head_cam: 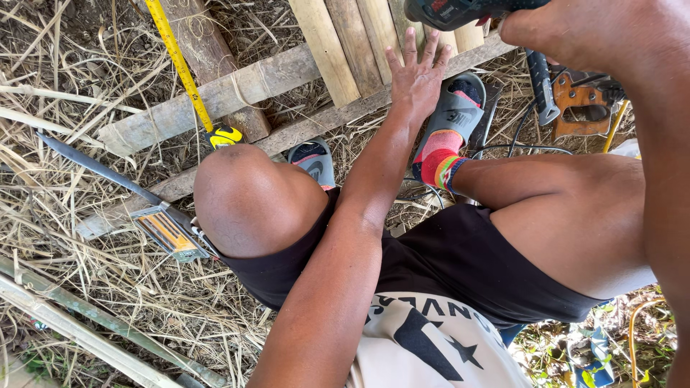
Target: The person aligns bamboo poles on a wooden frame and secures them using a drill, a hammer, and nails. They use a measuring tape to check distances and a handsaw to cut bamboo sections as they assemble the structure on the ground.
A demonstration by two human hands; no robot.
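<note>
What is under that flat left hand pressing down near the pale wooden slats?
The left hand lies flat on a weathered grey wooden rail crossing beneath the pale slats. The wood directly under the palm is hidden.

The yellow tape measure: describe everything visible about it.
The tape measure has a yellow and black case lying on a weathered wooden rail. Its yellow blade, with dark markings, is pulled out and runs diagonally up and left across the planks, out of the top of the frame. No hand touches it; a bent knee sits just below the case.
</note>
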